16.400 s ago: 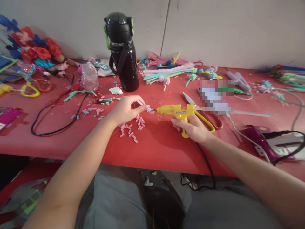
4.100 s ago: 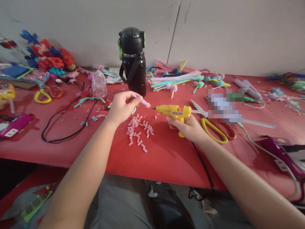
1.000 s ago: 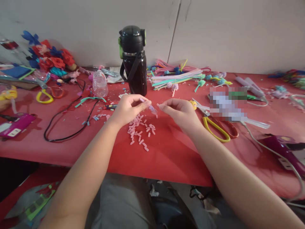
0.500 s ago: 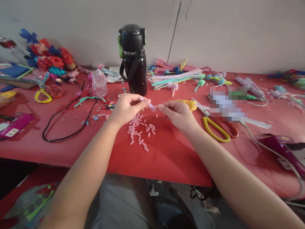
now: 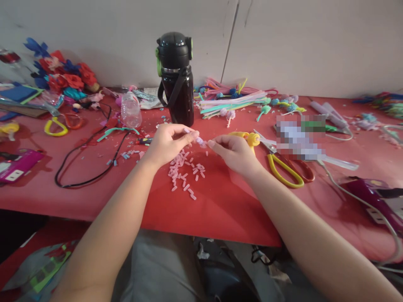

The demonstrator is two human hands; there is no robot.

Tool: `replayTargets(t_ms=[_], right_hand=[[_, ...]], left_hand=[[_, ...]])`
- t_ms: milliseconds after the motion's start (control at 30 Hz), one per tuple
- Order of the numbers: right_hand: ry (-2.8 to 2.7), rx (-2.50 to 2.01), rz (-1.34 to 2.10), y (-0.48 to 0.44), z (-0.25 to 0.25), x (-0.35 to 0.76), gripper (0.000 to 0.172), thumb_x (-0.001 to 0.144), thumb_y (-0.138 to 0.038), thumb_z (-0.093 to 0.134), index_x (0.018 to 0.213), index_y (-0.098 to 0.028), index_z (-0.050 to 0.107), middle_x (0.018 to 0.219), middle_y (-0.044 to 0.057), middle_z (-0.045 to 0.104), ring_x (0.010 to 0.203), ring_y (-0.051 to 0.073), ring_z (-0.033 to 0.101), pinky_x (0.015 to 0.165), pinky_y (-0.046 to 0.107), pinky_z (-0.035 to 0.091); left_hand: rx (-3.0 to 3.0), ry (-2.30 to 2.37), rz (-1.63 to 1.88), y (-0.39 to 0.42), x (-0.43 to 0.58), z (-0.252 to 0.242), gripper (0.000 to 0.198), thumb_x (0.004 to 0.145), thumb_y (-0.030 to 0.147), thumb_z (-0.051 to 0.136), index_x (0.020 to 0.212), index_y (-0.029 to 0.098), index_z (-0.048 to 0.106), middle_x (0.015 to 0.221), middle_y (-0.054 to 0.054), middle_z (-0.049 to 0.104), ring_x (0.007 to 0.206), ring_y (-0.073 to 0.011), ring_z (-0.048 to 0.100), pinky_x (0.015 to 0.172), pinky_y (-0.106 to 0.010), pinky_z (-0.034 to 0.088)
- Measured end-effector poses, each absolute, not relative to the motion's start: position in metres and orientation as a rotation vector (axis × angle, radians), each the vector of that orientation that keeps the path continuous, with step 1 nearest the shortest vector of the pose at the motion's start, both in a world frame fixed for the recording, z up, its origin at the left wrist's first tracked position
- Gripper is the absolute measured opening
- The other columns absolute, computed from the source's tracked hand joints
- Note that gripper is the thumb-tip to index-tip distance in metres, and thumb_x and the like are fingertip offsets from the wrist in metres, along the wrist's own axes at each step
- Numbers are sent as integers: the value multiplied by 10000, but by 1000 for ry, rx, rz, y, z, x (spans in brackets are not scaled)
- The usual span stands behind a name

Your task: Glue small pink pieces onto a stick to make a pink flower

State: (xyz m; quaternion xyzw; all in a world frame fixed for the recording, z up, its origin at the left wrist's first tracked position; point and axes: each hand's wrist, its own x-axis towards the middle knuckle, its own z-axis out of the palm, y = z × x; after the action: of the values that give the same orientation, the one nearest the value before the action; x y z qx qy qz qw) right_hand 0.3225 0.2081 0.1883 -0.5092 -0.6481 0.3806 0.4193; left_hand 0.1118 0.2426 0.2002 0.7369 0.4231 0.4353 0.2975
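Between the thumb and fingers of my left hand (image 5: 173,142) is a small lilac fuzzy piece (image 5: 200,141), bumpy along its length. My right hand (image 5: 231,151) is closed in a pinch, its fingertips right beside that piece's right end. Whatever sits in that pinch is too small to make out. Below my hands, many short pink fuzzy bits (image 5: 181,167) lie scattered on the red tabletop (image 5: 220,197). Scissors with yellow and orange handles (image 5: 285,170) lie to the right of my right hand, near a yellow tool (image 5: 252,138) partly hidden behind it.
A black flask (image 5: 178,88) stands behind my hands, with a clear plastic cup (image 5: 131,110) to its left. Bundled pipe cleaners (image 5: 233,102) lie at the back. A black cord loop (image 5: 59,167) is at left; purple devices (image 5: 20,165) rest at both sides.
My right hand has shifted very slightly to the left, closer to the lilac piece. My left hand stays in place. At the far left edge, a yellow object has moved a little.
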Motion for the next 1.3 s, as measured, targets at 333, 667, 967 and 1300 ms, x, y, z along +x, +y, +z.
replayTargets(t_ms=[333, 667, 967, 1300], right_hand=[[-1614, -1301, 962, 208, 188, 321, 369, 851, -506, 670, 680, -183, 621, 611, -30, 510, 579, 109, 398, 575, 292, 313], [-1418, -1290, 1059, 207, 184, 319, 317, 851, -473, 705, 729, -186, 647, 658, 2, 615, 596, 119, 516, 559, 262, 415], [-1239, -1121, 1290, 208, 183, 315, 243, 770, -400, 754, 846, -170, 767, 789, 60, 747, 779, 195, 702, 827, 357, 603], [-1228, -1131, 1297, 210, 181, 317, 201, 799, -373, 707, 786, -175, 740, 810, 78, 764, 764, 185, 711, 795, 332, 603]], left_hand=[[1910, 1087, 1162, 243, 113, 202, 392, 830, 553, 774, 832, 163, 812, 745, -66, 771, 689, -171, 707, 643, -251, 547], [1881, 1077, 1168, 238, 113, 210, 389, 862, 546, 746, 834, 163, 808, 791, -82, 776, 684, -163, 679, 651, -269, 543], [1876, 1069, 1185, 240, 113, 209, 388, 831, 556, 773, 839, 170, 811, 762, -68, 768, 689, -165, 689, 646, -261, 544], [1855, 1078, 1173, 242, 111, 206, 373, 827, 554, 777, 865, 186, 819, 758, -70, 767, 705, -185, 703, 648, -284, 555]])
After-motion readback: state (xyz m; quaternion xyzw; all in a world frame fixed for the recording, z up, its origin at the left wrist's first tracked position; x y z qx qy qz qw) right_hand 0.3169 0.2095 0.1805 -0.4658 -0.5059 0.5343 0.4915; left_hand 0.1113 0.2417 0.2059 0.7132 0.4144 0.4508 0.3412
